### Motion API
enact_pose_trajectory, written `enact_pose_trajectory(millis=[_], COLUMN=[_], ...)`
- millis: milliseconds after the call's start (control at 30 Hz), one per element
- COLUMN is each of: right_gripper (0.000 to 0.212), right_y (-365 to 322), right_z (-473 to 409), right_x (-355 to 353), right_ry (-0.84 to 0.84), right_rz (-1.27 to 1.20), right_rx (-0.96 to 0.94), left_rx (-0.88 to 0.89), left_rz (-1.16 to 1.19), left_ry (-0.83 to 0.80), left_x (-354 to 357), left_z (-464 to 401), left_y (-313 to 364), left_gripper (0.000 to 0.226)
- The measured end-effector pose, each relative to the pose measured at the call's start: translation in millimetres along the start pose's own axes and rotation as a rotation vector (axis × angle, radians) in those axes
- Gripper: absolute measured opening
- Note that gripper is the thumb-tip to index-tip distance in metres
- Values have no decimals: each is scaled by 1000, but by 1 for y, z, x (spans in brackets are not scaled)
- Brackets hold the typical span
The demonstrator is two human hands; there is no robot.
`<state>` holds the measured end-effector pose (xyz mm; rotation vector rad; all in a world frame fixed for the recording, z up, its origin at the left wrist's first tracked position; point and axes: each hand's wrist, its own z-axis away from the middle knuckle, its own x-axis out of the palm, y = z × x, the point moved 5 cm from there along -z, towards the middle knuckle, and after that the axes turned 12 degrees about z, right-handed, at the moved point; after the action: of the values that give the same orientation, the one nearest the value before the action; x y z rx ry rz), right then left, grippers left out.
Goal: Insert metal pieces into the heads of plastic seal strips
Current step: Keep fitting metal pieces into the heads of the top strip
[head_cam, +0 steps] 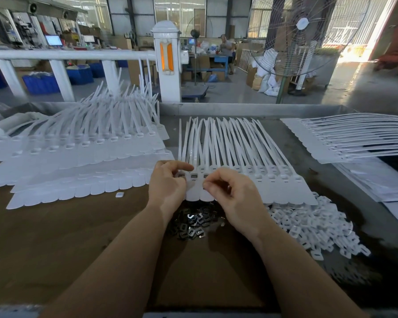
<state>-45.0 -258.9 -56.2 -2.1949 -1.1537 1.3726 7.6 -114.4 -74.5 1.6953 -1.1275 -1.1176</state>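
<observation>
Both forearms reach over the metal pieces [191,223]; right hand [234,193] pinches one light, slippery piece edgewise, left hand [168,182], fingers curled, steadies the flexible seal strips [239,171]

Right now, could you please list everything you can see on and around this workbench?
Strip row in work: one row, white, table centre, heads toward the person.
Metal pieces: a pile, dark grey, between the forearms; a few already sit in the leftmost heads.
Plastic caps: a heap, white, right of the metal pieces.
Stacked strips: several overlapping rows, white, left side.
Strip sheet: one row, white, far right.
Loose cap: one, white, below the left stacks.
Fan: one, wire-guarded, beyond the table.
Left hand: fingers curled at the leftmost heads.
Right hand: pinching at a head; what it holds is too small to tell.
</observation>
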Motion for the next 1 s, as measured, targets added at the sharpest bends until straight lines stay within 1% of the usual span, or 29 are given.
enact_pose_trajectory(millis=[133, 233, 367, 467, 567, 633, 700, 833, 933, 1000], right_gripper=[8, 6, 8, 11, 15, 14, 13, 13, 17, 16], right_y=[4, 6, 9, 17, 27, 32, 33, 31, 30, 29], right_z=[-1, -1, -1, -1, -2, -2, -2, -3, -3, -3], right_x=[-7, -9, -10, -16, -25, -27, -27, -28, -29, -28], right_ry=[136, 173, 181, 242, 330, 348, 349, 356, 355, 341], right_rz=[-31, -21, -53, -40, -58, -69, -48, 37, 73, 91], right_rx=[16, 41, 113, 185, 273, 315, 318, 280, 263, 249], left_rx=[7, 4, -6, -25, -39, -39, -29, 8, 16, 19], left_rz=[-9, -9, -22, -23, -17, -14, -38, -79, -64, -55], left_ry=[2, 5, 8, 12, 7, -16, -67, -170, -200, -203], left_x=[1, 1, 1, 1, 1, 2, 4, 8, 7, 6], left_z=[-1, -1, -1, 0, 1, 1, 2, 5, 6, 5], left_y=[0, 0, 1, 1, 0, 1, 3, 6, 6, 5], left_gripper=[39, 39, 40, 39, 34, 27, 20, 41, 52, 56])
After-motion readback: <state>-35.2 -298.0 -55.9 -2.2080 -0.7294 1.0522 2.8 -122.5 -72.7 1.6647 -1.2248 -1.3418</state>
